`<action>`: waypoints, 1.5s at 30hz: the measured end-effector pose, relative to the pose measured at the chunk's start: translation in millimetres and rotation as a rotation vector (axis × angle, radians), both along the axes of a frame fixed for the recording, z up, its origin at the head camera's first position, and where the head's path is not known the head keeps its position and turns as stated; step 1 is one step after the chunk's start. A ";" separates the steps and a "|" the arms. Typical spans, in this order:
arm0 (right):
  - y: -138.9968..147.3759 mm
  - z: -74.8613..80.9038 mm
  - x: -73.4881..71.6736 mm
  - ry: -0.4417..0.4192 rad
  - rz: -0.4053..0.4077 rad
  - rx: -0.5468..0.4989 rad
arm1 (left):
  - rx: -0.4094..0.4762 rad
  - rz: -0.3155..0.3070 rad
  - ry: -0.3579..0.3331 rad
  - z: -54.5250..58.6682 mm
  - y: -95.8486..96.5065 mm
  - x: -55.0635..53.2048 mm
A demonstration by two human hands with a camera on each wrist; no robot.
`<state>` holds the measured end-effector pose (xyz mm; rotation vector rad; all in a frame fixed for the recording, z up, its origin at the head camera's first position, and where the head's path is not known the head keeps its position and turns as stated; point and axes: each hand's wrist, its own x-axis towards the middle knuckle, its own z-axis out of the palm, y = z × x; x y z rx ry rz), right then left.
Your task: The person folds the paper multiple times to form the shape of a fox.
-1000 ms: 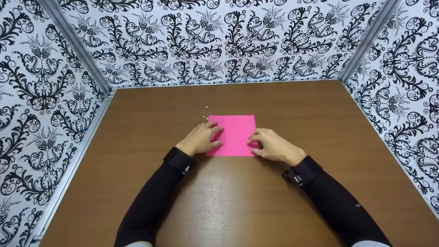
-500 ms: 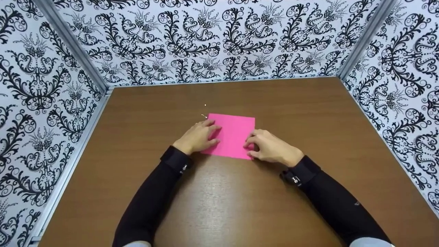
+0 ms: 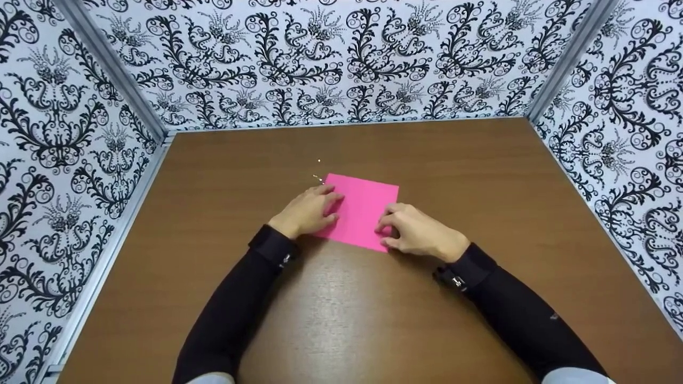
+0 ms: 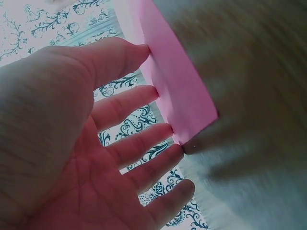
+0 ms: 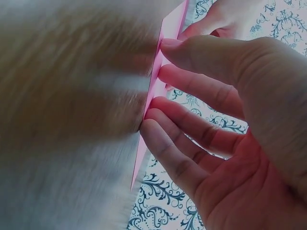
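Note:
A square pink sheet of paper [image 3: 360, 210] lies flat and turned slightly clockwise on the brown table. My left hand [image 3: 305, 212] rests on its left side; in the left wrist view the thumb and several fingertips touch the pink paper [image 4: 180, 76], and the fingers are fairly straight and spread. On the paper's right edge is my right hand [image 3: 419, 229]. The right wrist view shows that hand's fingertips pressing on the paper [image 5: 157, 88] along its edge, fingers slightly bent, not wrapped round it.
A small shiny scrap [image 3: 318, 178] lies by the paper's far left corner, with a tiny light speck [image 3: 319, 160] beyond it. The wooden table [image 3: 341, 314] is bounded by patterned walls [image 3: 341, 64] at the back and both sides, with grey metal posts [image 3: 109, 66] at the corners.
The paper has turned clockwise: its right side has come nearer and its left side has moved slightly away. Both hands have moved with it, the right one a little toward the left.

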<state>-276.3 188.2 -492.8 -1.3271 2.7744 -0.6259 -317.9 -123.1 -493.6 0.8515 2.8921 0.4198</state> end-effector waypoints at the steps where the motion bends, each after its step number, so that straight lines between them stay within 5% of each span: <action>1: -0.3 -0.1 0.3 0.003 0.003 0.001 | 0.001 -0.003 0.006 0.7 -0.3 0.2; 10: -5.7 0.9 6.7 -0.007 0.014 0.007 | 0.009 -0.006 0.013 3.0 0.0 3.1; 20: -10.5 2.0 13.5 0.000 0.035 0.003 | 0.019 0.008 -0.099 0.2 3.7 11.5; 45: -13.1 -1.3 15.4 0.013 0.072 -0.054 | 0.019 -0.057 -0.126 1.5 -1.2 15.4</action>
